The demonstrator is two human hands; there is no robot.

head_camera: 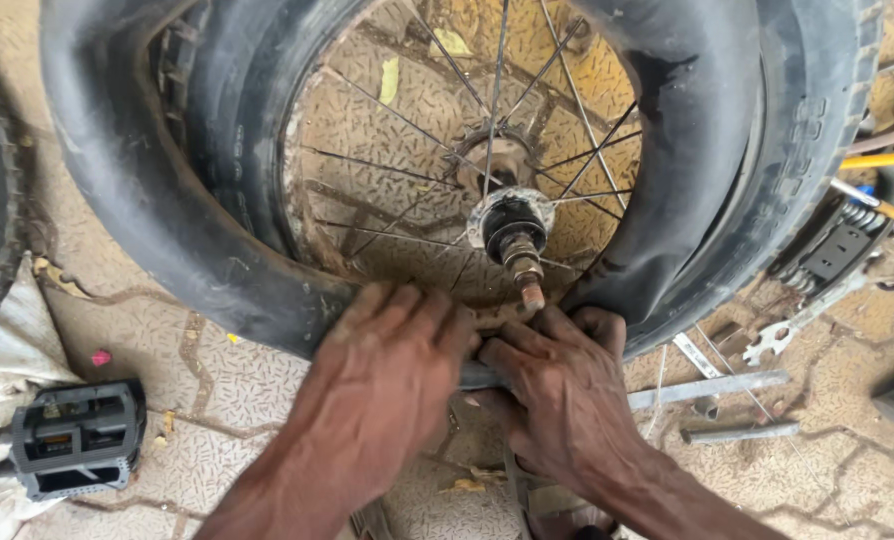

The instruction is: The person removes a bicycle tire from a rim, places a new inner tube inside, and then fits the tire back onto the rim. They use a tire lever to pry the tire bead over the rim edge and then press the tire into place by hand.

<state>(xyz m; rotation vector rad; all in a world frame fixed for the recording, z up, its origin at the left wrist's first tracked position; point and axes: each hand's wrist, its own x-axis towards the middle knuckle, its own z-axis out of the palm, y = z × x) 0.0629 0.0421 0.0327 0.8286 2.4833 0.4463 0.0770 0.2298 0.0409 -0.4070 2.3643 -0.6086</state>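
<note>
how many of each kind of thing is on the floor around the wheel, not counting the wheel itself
Black pedal: 1
Flat wrench: 1
Metal bars: 2
Yellow-handled tools: 2
Total: 6

More bits at the right edge are too cut off to tell. Both hands, left hand and right hand, press on the inner tube.
</note>
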